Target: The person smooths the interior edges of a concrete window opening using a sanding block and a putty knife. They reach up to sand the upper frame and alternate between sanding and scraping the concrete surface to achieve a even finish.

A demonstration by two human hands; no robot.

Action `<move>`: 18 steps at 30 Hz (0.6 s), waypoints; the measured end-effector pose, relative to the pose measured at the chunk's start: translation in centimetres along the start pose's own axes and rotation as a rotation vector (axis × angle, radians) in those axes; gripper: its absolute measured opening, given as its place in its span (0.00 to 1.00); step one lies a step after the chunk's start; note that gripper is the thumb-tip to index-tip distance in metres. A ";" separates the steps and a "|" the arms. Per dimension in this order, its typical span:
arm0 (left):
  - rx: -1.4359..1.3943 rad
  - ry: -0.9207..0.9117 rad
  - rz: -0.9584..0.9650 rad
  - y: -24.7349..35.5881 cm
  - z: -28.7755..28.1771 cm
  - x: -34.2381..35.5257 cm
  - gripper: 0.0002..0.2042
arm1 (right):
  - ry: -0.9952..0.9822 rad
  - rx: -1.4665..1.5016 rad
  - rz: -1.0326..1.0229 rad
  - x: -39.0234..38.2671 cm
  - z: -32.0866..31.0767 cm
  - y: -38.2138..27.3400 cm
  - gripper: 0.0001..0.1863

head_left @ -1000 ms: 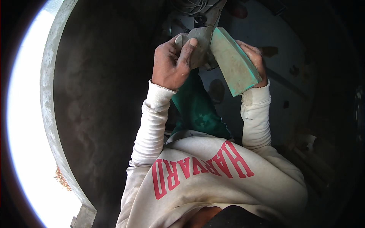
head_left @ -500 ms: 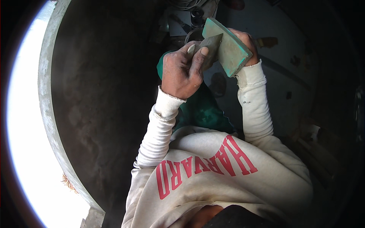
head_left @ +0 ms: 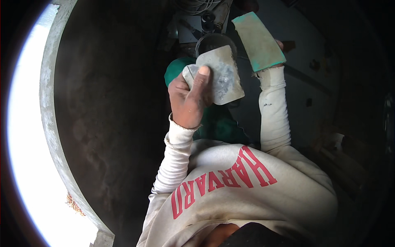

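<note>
My left hand (head_left: 190, 99) is closed on a thin grey scraper plate (head_left: 225, 76) with rounded corners, thumb pressed flat on its smeared face. A smaller pale piece (head_left: 190, 73) shows beside the thumb in the same grip; whether it is separate I cannot tell. To the right, a turquoise rectangular plastering float (head_left: 259, 43) is held up, a grey film over its face. My right hand (head_left: 280, 44) is behind the float, mostly hidden, with only a bit of finger at its edge. Plate and float are apart.
Beyond the plate stands a dark round bucket (head_left: 218, 40). Past it lie a pale board (head_left: 186, 33) with a dark-handled tool on it and a coil of cable (head_left: 195, 5). A dark plastered wall surface (head_left: 107, 123) fills the left, edged by a bright opening's ledge (head_left: 48, 103).
The scraper plate has come away from the float and turned its broad face upward. My left hand moved slightly nearer; the float shifted right and now shows its face more fully.
</note>
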State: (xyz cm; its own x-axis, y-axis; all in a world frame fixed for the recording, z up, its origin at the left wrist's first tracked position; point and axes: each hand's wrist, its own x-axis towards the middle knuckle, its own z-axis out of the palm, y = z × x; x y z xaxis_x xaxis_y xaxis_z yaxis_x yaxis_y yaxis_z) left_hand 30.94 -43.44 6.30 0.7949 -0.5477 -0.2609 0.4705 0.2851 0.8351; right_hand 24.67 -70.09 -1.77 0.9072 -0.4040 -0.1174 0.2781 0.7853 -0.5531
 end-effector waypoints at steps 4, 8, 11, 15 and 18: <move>-0.363 0.063 -0.096 -1.0 -1.8 2.9 0.13 | 0.109 -0.887 -0.326 -2.9 4.5 0.0 0.20; -0.464 -0.008 -0.326 -2.1 -1.6 3.2 0.14 | 0.093 -0.079 -0.155 -3.2 7.7 0.6 0.23; -0.489 -0.053 -0.401 -2.6 -0.9 2.6 0.15 | 0.003 -0.048 -0.175 -2.6 7.3 0.1 0.24; -0.470 -0.095 -0.465 -3.2 -0.5 2.6 0.14 | 0.042 -0.589 -0.408 -1.6 6.3 0.7 0.19; -0.468 -0.113 -0.484 -3.1 -0.6 2.8 0.13 | 0.102 -0.754 -0.479 -2.4 8.1 0.9 0.14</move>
State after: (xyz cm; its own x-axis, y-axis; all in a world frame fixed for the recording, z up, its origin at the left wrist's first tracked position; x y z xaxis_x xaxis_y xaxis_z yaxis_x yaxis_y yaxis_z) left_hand 31.94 -45.45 2.66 0.4206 -0.7708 -0.4785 0.8992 0.2839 0.3330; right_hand 25.26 -64.58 4.65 0.7046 -0.6771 0.2124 0.3057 0.0195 -0.9519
